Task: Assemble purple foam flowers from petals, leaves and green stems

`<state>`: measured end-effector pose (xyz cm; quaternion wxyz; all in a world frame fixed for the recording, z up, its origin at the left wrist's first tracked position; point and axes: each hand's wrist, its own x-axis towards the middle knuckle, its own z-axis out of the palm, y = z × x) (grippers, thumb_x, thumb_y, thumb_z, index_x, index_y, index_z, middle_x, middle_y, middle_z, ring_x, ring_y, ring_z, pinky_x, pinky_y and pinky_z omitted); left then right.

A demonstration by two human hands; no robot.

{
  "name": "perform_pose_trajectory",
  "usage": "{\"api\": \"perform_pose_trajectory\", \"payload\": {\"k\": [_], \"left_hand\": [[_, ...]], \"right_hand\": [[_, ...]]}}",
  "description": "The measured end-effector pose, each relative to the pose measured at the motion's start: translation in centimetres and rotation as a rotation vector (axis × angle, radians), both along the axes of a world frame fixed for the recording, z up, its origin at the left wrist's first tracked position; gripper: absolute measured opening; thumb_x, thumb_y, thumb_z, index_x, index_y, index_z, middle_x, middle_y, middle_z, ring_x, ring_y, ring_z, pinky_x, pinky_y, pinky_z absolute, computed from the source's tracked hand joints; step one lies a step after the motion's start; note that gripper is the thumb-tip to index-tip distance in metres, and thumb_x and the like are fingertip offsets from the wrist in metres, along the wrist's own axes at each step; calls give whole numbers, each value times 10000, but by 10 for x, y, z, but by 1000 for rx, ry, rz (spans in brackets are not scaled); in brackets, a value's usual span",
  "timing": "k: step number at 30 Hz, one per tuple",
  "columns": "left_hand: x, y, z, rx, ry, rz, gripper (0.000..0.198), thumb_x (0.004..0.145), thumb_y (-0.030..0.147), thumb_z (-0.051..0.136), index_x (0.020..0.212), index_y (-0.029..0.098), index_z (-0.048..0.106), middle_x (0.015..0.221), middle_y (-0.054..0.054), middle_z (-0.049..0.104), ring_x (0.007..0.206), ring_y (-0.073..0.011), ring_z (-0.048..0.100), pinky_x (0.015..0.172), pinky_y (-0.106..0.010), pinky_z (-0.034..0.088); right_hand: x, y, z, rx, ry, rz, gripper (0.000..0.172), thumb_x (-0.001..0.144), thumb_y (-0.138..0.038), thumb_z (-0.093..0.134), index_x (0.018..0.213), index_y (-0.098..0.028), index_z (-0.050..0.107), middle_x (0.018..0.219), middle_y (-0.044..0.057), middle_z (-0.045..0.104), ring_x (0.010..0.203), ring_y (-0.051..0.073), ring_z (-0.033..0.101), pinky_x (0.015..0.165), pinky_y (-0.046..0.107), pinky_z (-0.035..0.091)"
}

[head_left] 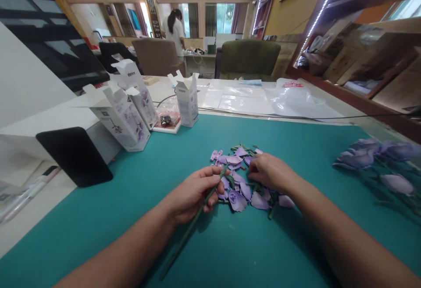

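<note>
My left hand [194,193] is shut around a long green artificial flower stem [187,231], which slants from the pile down toward the near edge of the mat. My right hand [269,172] rests with curled fingers on the far side of a loose pile of purple foam petals and green leaves [237,201]. Whether those fingers pinch a petal is hidden. The pile lies on a teal cutting mat [164,244], just past my left hand's fingertips. To the right lie several finished purple artificial flowers [371,158] on green stems.
Several white boxes printed with purple flowers [120,119] stand beyond the mat's far left edge. Farther back lie transparent plastic bags [263,101] and a black cable. A black tablet-like panel [74,156] leans at left. A person [174,31] stands far behind, past armchairs.
</note>
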<state>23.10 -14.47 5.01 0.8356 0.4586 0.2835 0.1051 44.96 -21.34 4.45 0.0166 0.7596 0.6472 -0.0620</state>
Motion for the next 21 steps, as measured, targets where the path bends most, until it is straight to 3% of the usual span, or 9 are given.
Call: {"api": "perform_pose_trajectory", "payload": {"k": [4, 8, 11, 15, 21], "left_hand": [[0, -1, -1, 8, 9, -8, 244, 805, 220, 561, 1037, 173, 500, 682, 35, 545, 389, -26, 398, 344, -150, 250], [0, -2, -2, 21, -3, -16, 254, 802, 241, 580, 1035, 172, 506, 684, 36, 549, 395, -27, 408, 352, -153, 277], [1, -3, -4, 38, -7, -14, 249, 796, 238, 580, 1023, 169, 506, 692, 32, 557, 401, -36, 433, 356, -162, 317], [0, -5, -5, 57, -15, -3, 227, 775, 238, 598, 973, 166, 513, 773, 5, 591, 429, -37, 467, 354, -157, 328], [0, -7, -3, 67, -14, -25, 179, 794, 198, 550, 966, 169, 511, 736, 12, 580, 414, -31, 447, 340, -144, 296]], "right_hand": [[-10, 3, -2, 9, -37, -11, 160, 683, -112, 541, 688, -195, 678, 762, 68, 671, 682, 178, 559, 530, 267, 290], [-19, 3, 10, 80, 65, -59, 104, 692, -146, 543, 661, -202, 626, 700, 35, 648, 620, 153, 527, 509, 257, 280], [-25, 2, 20, 183, 321, -84, 68, 706, -175, 540, 663, -208, 580, 618, -9, 603, 565, 127, 493, 504, 241, 309], [-31, 0, 23, 326, 792, -56, 93, 717, -289, 599, 734, -199, 609, 681, -8, 621, 631, 132, 535, 561, 250, 400], [-35, -4, 23, 270, 1196, -196, 252, 633, -349, 701, 810, -175, 660, 723, 10, 656, 657, 139, 589, 639, 297, 474]]}}
